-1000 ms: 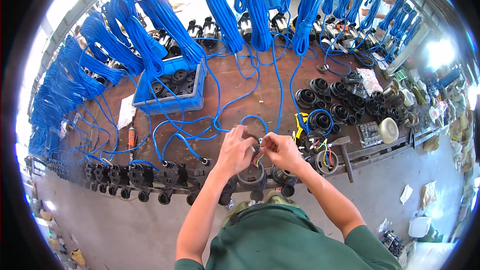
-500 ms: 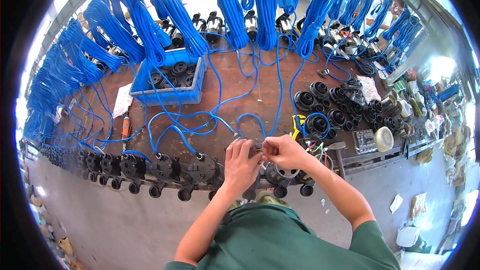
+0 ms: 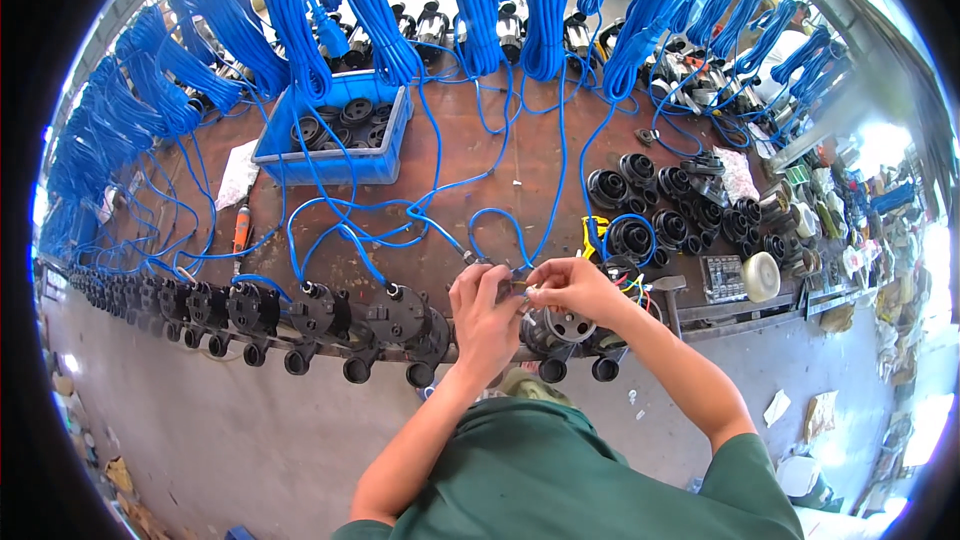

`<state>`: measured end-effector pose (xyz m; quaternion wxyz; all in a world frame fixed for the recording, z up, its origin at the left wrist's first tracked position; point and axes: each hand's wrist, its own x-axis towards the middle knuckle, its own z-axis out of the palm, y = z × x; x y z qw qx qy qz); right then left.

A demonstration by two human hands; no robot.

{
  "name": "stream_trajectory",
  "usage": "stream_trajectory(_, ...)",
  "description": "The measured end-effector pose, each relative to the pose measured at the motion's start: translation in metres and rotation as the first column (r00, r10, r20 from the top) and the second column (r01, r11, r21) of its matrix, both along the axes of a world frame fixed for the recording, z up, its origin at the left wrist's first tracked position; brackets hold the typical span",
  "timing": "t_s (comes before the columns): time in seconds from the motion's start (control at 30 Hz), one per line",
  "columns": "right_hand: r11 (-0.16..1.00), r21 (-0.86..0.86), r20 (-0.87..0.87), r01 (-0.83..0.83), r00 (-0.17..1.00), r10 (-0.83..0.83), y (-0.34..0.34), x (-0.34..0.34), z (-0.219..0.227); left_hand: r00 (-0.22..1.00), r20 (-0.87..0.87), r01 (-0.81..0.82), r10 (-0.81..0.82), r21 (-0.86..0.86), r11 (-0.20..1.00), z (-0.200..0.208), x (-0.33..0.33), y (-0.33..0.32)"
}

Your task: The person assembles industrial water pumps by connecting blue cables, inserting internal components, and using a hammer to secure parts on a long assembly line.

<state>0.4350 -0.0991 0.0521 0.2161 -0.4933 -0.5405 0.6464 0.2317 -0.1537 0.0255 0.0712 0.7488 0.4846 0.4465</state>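
Note:
Above the near edge of the workbench, my hands meet fingertip to fingertip. My left hand [image 3: 484, 328] is closed, its fingers pinching thin wires at the end of a blue cable [image 3: 452, 243]. The thumb and forefinger of my right hand [image 3: 578, 292] pinch the same small spot; the wire tips are mostly covered by fingers. Just right of my left hand sits a round black pump housing [image 3: 568, 326] with a pale, holed face. Several coloured loose wires [image 3: 634, 286] rise from the part beside it.
Black housings [image 3: 398, 318] line the bench's near edge to the left. A blue crate [image 3: 335, 170] of black parts, an orange-handled screwdriver [image 3: 241, 230], black round parts [image 3: 640, 235], yellow-handled pliers [image 3: 590, 236] and a hammer [image 3: 670, 290] lie on the bench [image 3: 470, 205]. Coiled blue cables [image 3: 550, 20] hang overhead.
The whole view has shifted slightly, so the bench sits a little higher in it. My hands stay together at the wires, with small finger movements.

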Motion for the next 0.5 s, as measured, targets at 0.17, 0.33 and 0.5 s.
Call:
stream_trajectory(0.17,0.691,0.716,0.280,-0.099,0.947,-0.155,-0.030,0.008,0.003,1.000,-0.001,0.010,-0.010,-0.029,1.000,0.007,0.002,0.001)
stream_trajectory(0.33,0.230,0.905,0.408,-0.357,0.883,-0.234,-0.037,0.005,-0.009,1.000,-0.014,-0.015,0.014,-0.011,1.000,0.004,0.003,0.002)
stream_trajectory(0.5,0.161,0.886,0.462,-0.436,0.860,-0.215,-0.032,0.006,-0.015,1.000,-0.019,-0.008,0.008,-0.013,1.000,0.003,0.002,0.003)
